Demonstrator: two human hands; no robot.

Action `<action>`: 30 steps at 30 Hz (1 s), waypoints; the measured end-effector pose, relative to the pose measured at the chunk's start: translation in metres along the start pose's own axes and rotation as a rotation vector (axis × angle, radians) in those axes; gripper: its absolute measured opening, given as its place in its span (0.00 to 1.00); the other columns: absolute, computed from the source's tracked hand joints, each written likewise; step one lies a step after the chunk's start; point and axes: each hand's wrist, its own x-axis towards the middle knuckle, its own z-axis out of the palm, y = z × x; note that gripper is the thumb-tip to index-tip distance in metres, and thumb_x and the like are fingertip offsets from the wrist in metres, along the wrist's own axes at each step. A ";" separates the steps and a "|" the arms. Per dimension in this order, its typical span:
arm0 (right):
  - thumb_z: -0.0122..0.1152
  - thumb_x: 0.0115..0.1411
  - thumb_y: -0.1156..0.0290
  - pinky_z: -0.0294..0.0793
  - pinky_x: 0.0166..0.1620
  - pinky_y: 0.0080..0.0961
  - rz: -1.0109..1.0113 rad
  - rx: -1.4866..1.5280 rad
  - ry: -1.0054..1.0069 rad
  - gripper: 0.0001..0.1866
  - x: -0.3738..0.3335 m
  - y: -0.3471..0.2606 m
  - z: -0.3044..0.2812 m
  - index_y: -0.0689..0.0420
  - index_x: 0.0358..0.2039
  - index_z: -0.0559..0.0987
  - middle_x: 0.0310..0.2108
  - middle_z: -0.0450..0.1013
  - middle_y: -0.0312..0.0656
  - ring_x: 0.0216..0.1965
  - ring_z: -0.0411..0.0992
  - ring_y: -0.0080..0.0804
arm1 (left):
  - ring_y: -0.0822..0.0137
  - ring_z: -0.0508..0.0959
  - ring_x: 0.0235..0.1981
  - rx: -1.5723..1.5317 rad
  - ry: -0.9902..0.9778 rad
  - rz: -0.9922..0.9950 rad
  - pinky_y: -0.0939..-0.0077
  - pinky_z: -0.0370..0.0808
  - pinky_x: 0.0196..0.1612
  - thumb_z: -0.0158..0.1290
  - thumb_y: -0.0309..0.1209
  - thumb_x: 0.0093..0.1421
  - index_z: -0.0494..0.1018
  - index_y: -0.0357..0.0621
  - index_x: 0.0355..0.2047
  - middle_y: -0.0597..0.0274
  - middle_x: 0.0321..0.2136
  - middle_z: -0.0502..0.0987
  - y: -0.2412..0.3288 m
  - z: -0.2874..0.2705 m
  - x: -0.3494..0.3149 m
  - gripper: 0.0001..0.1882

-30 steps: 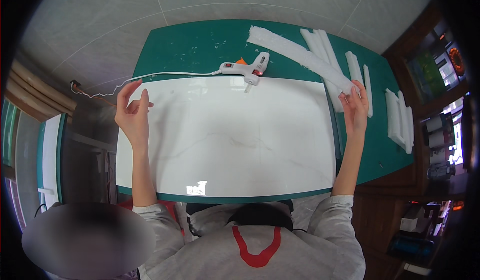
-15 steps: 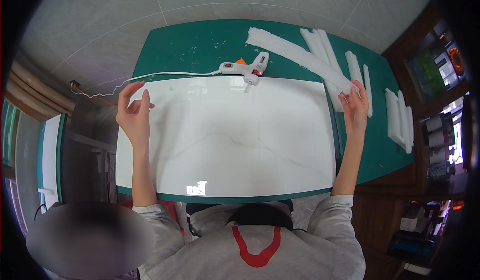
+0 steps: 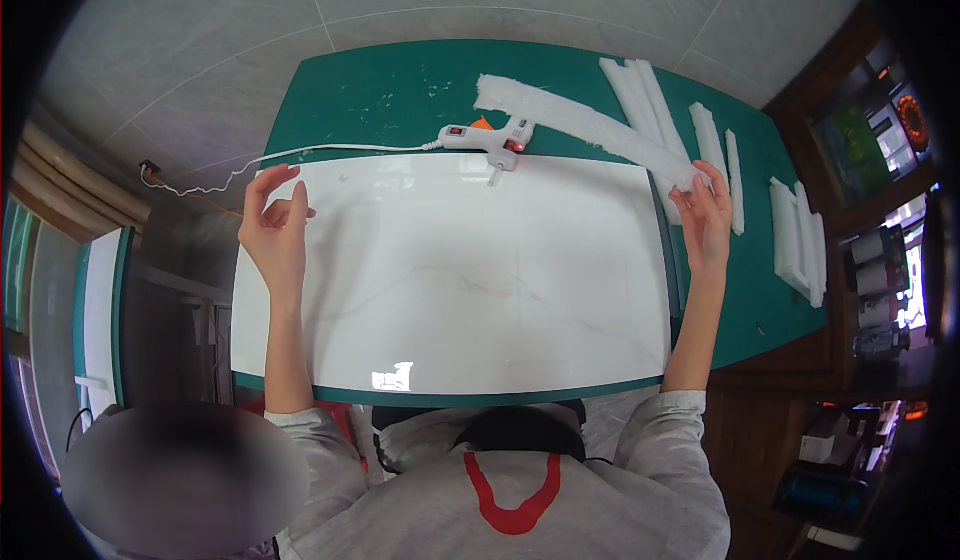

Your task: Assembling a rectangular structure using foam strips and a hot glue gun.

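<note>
My right hand [image 3: 706, 212] grips the near end of a long white foam strip [image 3: 585, 127]. The strip slants up to the left, and its far end overlaps part of a white hot glue gun [image 3: 470, 138]. That glue gun lies at the back edge of a glossy white board [image 3: 480, 270], with its cord running left. My left hand [image 3: 274, 218] hovers over the board's left edge, fingers curved and apart, with nothing in it.
More white foam strips [image 3: 640, 100] lie on the green table [image 3: 370, 90] behind my right hand, and a bundle of foam pieces [image 3: 798, 240] rests at its right end. A wall socket [image 3: 150, 168] feeds the cord. Another person's blurred head [image 3: 185, 485] is at the lower left.
The foam strip has swung toward the left and nearer, its far end now covering part of the glue gun. Both hands have shifted slightly, the left one to the right.
</note>
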 end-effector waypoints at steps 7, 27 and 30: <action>0.49 0.53 0.75 0.69 0.36 0.20 0.057 -0.033 -0.112 0.11 -0.006 0.007 0.013 0.61 0.39 0.68 0.26 0.69 0.39 0.28 0.68 0.23 | 0.80 0.71 0.19 0.012 -0.067 0.014 0.90 0.66 0.22 0.50 0.22 0.49 0.66 0.38 0.37 0.60 0.34 0.72 0.000 0.002 -0.002 0.13; 0.53 0.49 0.76 0.68 0.36 0.20 0.180 -0.230 -0.456 0.07 -0.025 0.026 0.043 0.60 0.31 0.71 0.34 0.66 0.39 0.31 0.67 0.23 | 0.65 0.74 0.27 0.186 -0.906 0.104 0.80 0.68 0.28 0.55 0.31 0.44 0.71 0.39 0.32 0.57 0.30 0.75 0.004 0.013 -0.016 0.14; 0.54 0.48 0.77 0.68 0.37 0.19 0.180 -0.234 -0.457 0.08 -0.025 0.027 0.042 0.60 0.31 0.71 0.34 0.66 0.39 0.31 0.67 0.22 | 0.65 0.74 0.28 0.190 -0.907 0.096 0.80 0.69 0.29 0.55 0.31 0.44 0.71 0.39 0.32 0.58 0.31 0.75 0.004 0.013 -0.017 0.14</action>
